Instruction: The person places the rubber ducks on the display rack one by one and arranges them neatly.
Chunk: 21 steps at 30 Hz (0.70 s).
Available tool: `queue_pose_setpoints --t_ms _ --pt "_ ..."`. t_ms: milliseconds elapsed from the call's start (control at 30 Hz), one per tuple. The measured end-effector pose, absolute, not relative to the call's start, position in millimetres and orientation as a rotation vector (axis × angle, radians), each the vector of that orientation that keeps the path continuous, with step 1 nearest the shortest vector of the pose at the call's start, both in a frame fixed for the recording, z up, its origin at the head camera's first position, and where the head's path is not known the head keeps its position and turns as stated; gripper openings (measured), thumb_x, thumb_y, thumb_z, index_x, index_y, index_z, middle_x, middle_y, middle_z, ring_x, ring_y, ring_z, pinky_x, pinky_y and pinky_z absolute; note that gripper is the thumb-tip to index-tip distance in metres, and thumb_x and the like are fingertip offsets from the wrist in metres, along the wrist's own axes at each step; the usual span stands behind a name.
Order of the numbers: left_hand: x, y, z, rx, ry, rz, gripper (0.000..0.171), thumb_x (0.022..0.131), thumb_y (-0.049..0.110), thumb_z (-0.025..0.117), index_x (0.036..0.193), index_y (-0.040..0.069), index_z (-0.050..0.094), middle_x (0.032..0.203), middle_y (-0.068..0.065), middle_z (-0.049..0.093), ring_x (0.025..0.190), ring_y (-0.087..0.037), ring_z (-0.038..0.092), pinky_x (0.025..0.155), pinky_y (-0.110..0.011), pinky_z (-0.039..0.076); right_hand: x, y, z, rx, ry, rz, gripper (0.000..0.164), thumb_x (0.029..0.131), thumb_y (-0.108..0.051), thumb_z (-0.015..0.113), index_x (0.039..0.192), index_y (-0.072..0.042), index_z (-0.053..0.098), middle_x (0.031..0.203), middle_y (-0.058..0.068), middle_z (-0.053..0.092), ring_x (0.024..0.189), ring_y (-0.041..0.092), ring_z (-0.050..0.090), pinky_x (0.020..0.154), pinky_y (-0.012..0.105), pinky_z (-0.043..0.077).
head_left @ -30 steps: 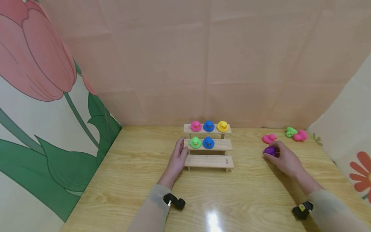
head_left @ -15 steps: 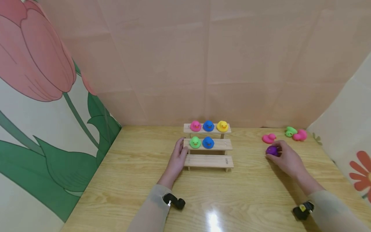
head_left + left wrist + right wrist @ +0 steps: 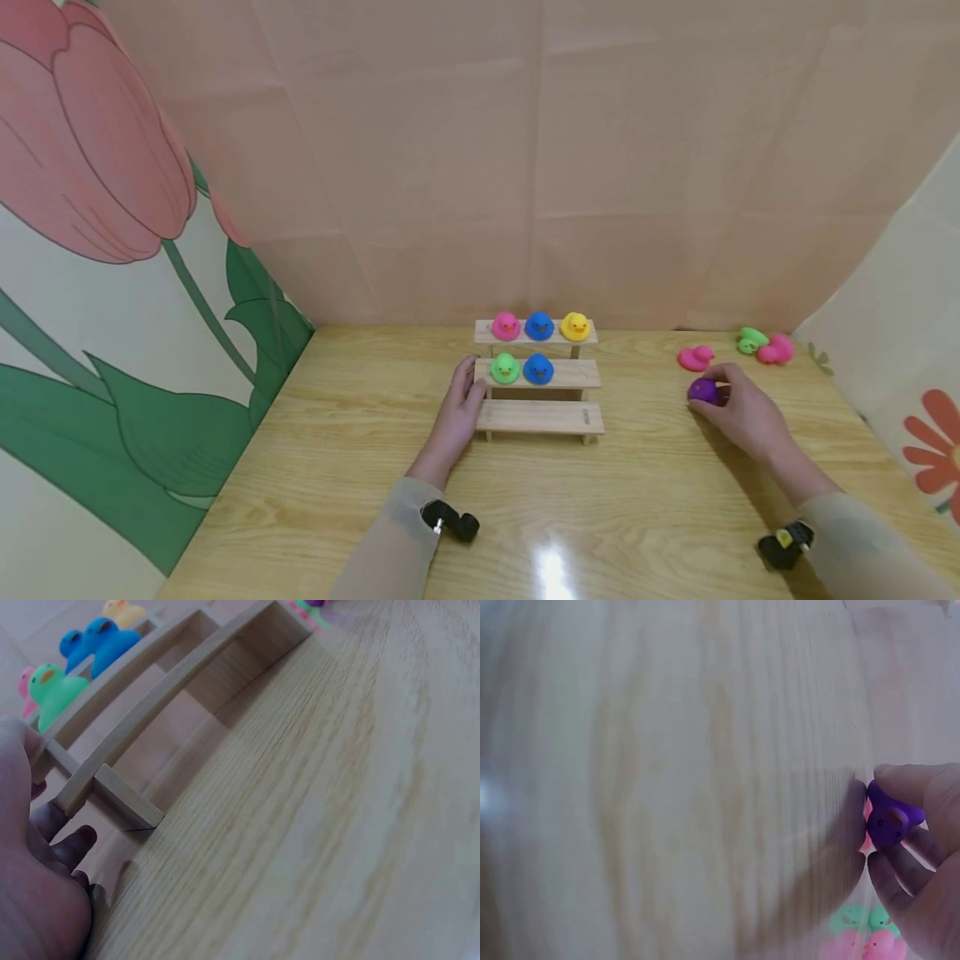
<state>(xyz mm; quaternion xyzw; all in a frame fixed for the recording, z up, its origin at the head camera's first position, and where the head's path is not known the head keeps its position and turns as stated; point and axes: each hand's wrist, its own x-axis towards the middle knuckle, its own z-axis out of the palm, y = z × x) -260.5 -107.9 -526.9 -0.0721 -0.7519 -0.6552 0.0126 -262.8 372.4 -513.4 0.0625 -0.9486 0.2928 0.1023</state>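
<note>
A three-tier wooden display stand (image 3: 538, 414) stands on the table. My left hand (image 3: 459, 404) grips its left end; in the left wrist view the fingers (image 3: 73, 846) curl at the ends of the lower boards. Pink (image 3: 506, 326), blue (image 3: 539, 326) and yellow (image 3: 576, 327) rubber ducks sit on the top tier. Green (image 3: 505, 368) and blue (image 3: 538, 368) ducks occupy the middle tier, and the bottom tier is bare. On the right, my right hand (image 3: 746, 414) pinches a purple rubber duck (image 3: 702, 391) between thumb and fingers; its face shows in the right wrist view.
Just beyond the right hand lies a pink duck (image 3: 696, 358) on its own. Farther right, a green duck (image 3: 752, 340) and another pink duck (image 3: 776, 349) touch near the back edge. A pinkish backdrop (image 3: 540, 167) rises behind the wooden table (image 3: 615, 517).
The purple duck has shifted slightly right and turned in my right hand's fingers, mostly in the first half second. My left hand has kept its place on the stand.
</note>
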Motion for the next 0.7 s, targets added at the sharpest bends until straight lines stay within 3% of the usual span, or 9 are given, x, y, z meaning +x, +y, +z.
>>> queue_pose_setpoints --t_ms 167,467,700 --pt "-260.6 -107.7 -527.1 -0.229 -2.338 -2.049 0.055 0.118 0.040 0.049 0.171 0.032 0.035 0.174 -0.009 0.042 0.160 -0.025 0.038 0.131 -0.047 0.033 -263.8 373.8 -513.5 0.191 -2.808 0.868 0.056 0.100 -0.026 0.085 0.136 0.003 0.053 0.129 0.036 0.063 0.113 0.056 0.066 0.088 0.068 0.057" --pt "-261.5 -107.5 -527.8 -0.215 -2.349 -2.038 0.054 0.118 0.041 0.049 0.170 0.034 0.036 0.174 -0.007 0.042 0.160 -0.024 0.038 0.131 -0.045 0.033 -267.5 374.4 -513.0 0.192 -2.807 0.814 0.057 0.097 -0.025 0.089 0.134 0.002 0.056 0.116 0.030 0.068 0.100 0.044 0.067 0.078 0.047 0.054" --pt "-261.1 -107.5 -527.5 -0.218 -2.344 -2.045 0.055 0.118 0.042 0.050 0.171 0.033 0.036 0.174 -0.007 0.042 0.160 -0.024 0.038 0.131 -0.046 0.033 -268.9 371.7 -512.2 0.216 -2.794 0.821 0.056 0.097 -0.027 0.089 0.134 0.002 0.059 0.116 0.030 0.070 0.101 0.044 0.067 0.080 0.050 0.054"
